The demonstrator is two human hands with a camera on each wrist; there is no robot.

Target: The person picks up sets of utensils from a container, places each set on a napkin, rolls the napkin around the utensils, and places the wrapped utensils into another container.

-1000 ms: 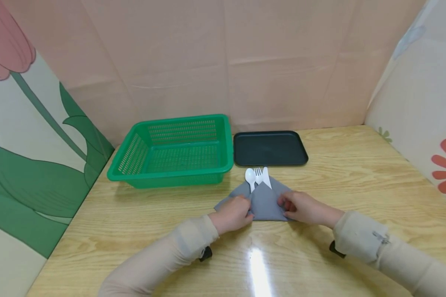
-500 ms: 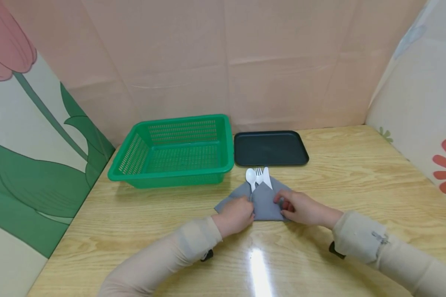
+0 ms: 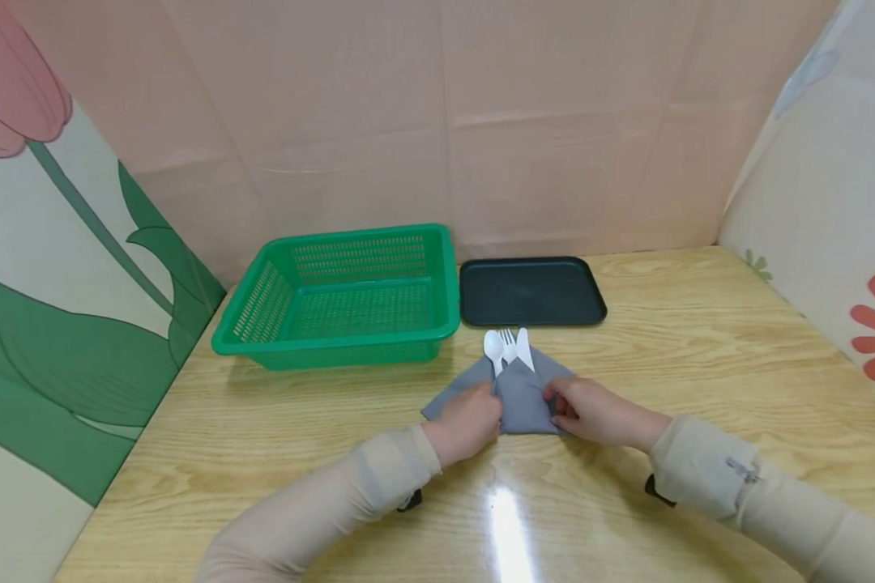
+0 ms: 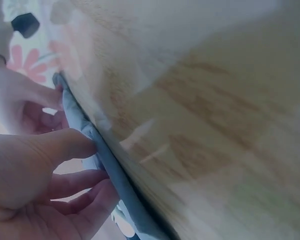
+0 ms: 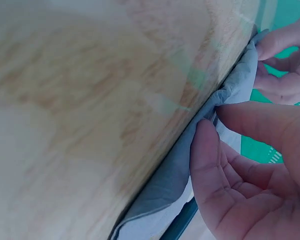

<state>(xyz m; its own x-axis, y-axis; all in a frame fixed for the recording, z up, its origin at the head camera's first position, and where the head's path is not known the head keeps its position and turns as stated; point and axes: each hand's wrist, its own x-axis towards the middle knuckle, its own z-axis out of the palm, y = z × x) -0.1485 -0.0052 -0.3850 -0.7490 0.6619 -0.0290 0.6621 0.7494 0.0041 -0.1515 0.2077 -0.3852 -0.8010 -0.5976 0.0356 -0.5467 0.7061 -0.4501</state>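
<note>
Napkin (image 3: 522, 402), grey, folded, lying on the table (image 3: 700, 364) between both hands, near side of the tray (image 3: 532, 293), right of the basket (image 3: 350, 343). Pointed flap in front; cutlery heads poke out the top toward the tray, lower parts hidden.

Left hand (image 3: 468, 423): narrow, fingers curled at the napkin's left part, thumb and fingertips on its near edge in the wrist view. Right hand (image 3: 599, 411): narrow, thumb and forefinger almost together, pinching the right-hand fold. Grip firmness: can't tell for either.

Risks, my judgement: folds look uncreased and loose, so letting go early could let the sides spring open. Pulling one side harder than the other would likely skew the flap and fan the cutlery out. Spoon (image 3: 492, 346) seems the weak one: sits at the flap's left edge, handle barely covered, so a tug from the left hand might shift it out. Lifting without support under the bottom could let all pieces slide. Knife (image 3: 525, 348) tip is near the tray's edge; a push forward could catch there.

Counts: napkin 1, spoon 1, fork (image 3: 509, 346) 1, knife 1, so cutlery 3 total. Basket 1, green. Tray 1, black. Table 1. Hands 2.
</note>
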